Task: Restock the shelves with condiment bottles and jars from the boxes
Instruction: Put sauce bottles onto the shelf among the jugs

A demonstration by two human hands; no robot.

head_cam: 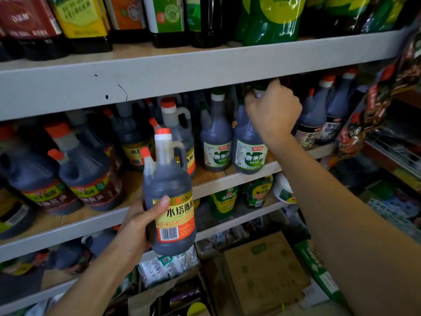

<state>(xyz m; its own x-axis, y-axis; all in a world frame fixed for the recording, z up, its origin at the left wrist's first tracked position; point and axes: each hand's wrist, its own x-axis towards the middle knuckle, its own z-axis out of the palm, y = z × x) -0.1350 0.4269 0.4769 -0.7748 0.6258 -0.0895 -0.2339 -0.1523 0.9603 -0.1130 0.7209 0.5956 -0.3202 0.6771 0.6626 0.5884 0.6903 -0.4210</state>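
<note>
**Bottle [169,185] off the shelf in one hand, its neighbour gripped by the top**

Bottle sits in the lower centre of the frame, in front of the middle shelf [211,187] and not yet on it. The left hand [136,224] holds it low on the body, thumb laid across the yellow label. The right hand [273,110], right of centre, curls round the top of a green-label bottle [248,153] standing at the shelf's front edge.

Risks, as I judge them:
- The one-handed grip sits low on a full bottle. If it slips, the bottle drops onto the box [262,272] below.
- Pulling the green-label bottle by its top could tip it over the front edge or knock the twin beside it.
- The upper shelf [205,71] hangs close above the caps, so a bottle lifted in too high may catch it.

Bottle's long axis runs nearly upright, the orange cap toward the top of the frame and leaning slightly left. Its label faces the camera, and its handle is on the right of the neck.
</note>
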